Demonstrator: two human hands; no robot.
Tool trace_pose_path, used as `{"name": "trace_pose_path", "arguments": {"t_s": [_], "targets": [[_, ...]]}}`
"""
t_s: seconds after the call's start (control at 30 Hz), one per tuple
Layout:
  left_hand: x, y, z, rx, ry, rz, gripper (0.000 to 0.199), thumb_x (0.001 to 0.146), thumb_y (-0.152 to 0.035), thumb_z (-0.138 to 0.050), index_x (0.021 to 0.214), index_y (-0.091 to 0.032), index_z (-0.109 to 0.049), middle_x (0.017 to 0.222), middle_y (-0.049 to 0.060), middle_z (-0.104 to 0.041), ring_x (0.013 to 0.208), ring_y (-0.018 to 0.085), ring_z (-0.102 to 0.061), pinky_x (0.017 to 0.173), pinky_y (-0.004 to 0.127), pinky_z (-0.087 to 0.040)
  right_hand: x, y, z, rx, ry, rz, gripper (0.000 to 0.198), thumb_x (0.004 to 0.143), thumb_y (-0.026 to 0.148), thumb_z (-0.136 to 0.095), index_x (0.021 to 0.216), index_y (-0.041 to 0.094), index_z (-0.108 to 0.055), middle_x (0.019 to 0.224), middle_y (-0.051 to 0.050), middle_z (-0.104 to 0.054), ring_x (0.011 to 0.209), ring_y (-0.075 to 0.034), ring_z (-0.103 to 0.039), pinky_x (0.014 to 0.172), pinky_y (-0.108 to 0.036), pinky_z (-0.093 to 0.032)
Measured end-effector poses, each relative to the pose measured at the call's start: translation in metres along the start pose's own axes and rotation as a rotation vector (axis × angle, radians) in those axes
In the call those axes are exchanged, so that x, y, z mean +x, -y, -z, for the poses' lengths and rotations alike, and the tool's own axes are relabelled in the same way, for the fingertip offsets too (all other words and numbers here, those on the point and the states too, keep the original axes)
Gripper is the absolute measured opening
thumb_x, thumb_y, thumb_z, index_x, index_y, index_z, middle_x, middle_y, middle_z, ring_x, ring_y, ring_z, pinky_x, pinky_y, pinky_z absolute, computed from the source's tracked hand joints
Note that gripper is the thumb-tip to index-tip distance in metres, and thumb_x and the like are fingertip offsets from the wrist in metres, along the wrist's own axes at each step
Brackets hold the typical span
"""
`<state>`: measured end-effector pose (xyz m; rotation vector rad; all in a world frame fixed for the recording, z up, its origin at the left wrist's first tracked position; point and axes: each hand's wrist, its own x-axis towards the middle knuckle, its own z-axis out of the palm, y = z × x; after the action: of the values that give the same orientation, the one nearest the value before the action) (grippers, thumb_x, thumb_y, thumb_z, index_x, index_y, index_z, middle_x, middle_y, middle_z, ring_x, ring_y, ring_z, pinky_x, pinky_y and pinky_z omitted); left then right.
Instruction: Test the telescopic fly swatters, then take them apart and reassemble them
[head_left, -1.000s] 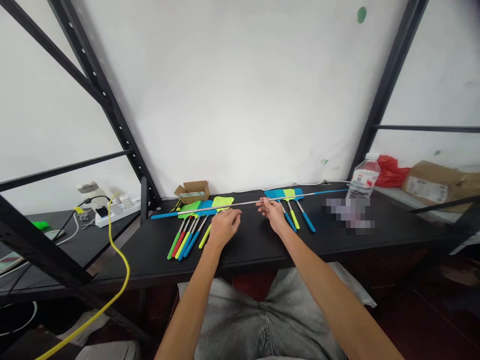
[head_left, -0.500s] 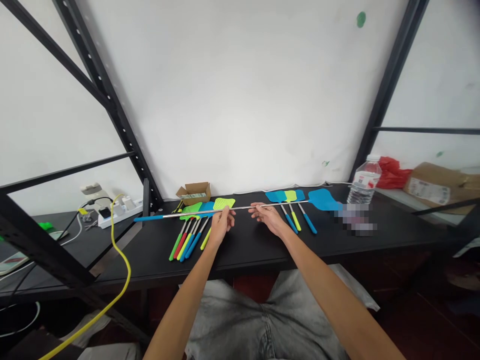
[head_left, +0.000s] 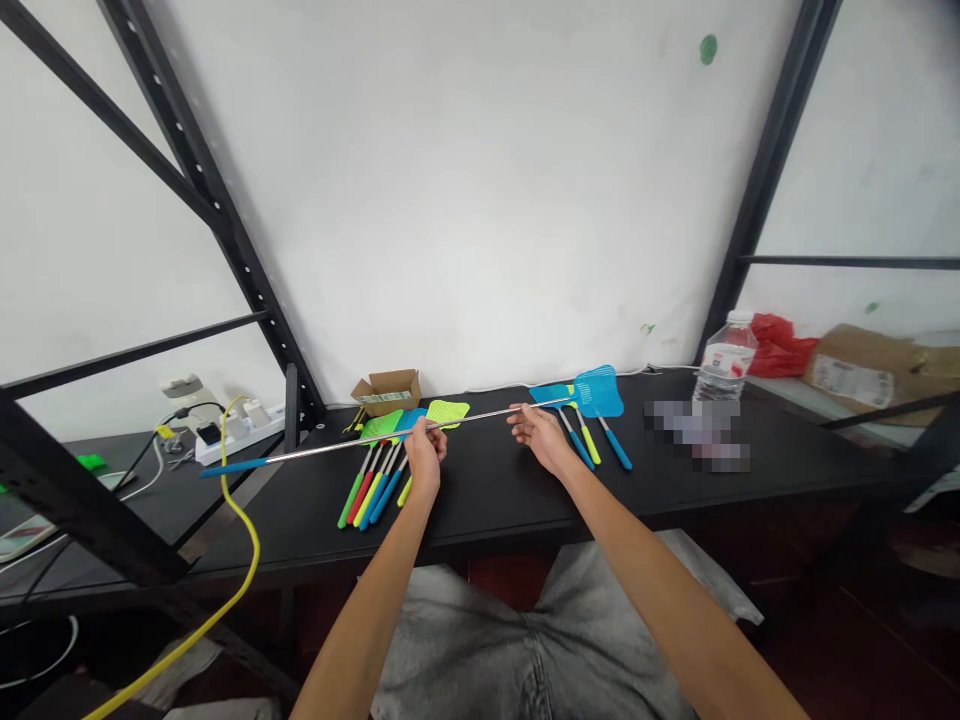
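Head view: a long blue swatter (head_left: 480, 416) sits pinched in the left hand (head_left: 426, 450); right hand (head_left: 538, 430) curls loosely at it, grip unclear! Coloured swatters (head_left: 386, 496) lie just left of the left hand, shorter swatters (head_left: 617, 452) right of the right, on the bench (head_left: 682, 495).

A bottle (head_left: 726, 362) stands near a red bag (head_left: 780, 345) and a cardboard box (head_left: 859, 378), a yellow cable (head_left: 256, 548) beside a power strip (head_left: 241, 440).

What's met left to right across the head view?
White power strip → small open cardboard box → left hand → right hand → clear bottle → red plastic → labelled cardboard box.
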<state>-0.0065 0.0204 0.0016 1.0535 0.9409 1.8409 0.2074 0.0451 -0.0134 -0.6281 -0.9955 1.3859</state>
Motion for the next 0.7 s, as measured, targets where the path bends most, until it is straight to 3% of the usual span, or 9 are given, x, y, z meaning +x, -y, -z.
{"name": "trace_pose_path", "arguments": {"t_s": [0.17,0.7], "targets": [[-0.0062,0.0014,-0.0038,0.115,0.149,-0.039,0.037,0.086,-0.046,-0.048,0.059,-0.020,-0.041,0.041,-0.005,-0.036,0.036,0.007,-0.032,0.036,0.019,-0.021,-0.0011,-0.0054,-0.0010,-0.175,0.108,0.001,0.036,0.077,0.052,-0.070,0.084,0.017,-0.074,0.085,-0.010,-0.073,0.064,-0.013,-0.060,0.056,-0.026,-0.041],[-0.0061,0.0040,-0.0055,0.166,0.237,0.016,0.037,0.085,-0.042,-0.045,0.057,-0.020,-0.038,0.041,-0.005,-0.034,0.036,0.007,-0.031,0.038,0.020,-0.022,-0.0007,-0.0061,0.0001,-0.136,0.070,0.014,0.039,0.072,0.055,-0.072,0.082,0.017,-0.072,0.082,-0.009,-0.072,0.061,-0.013,-0.060,0.054,-0.025,-0.042]]}}
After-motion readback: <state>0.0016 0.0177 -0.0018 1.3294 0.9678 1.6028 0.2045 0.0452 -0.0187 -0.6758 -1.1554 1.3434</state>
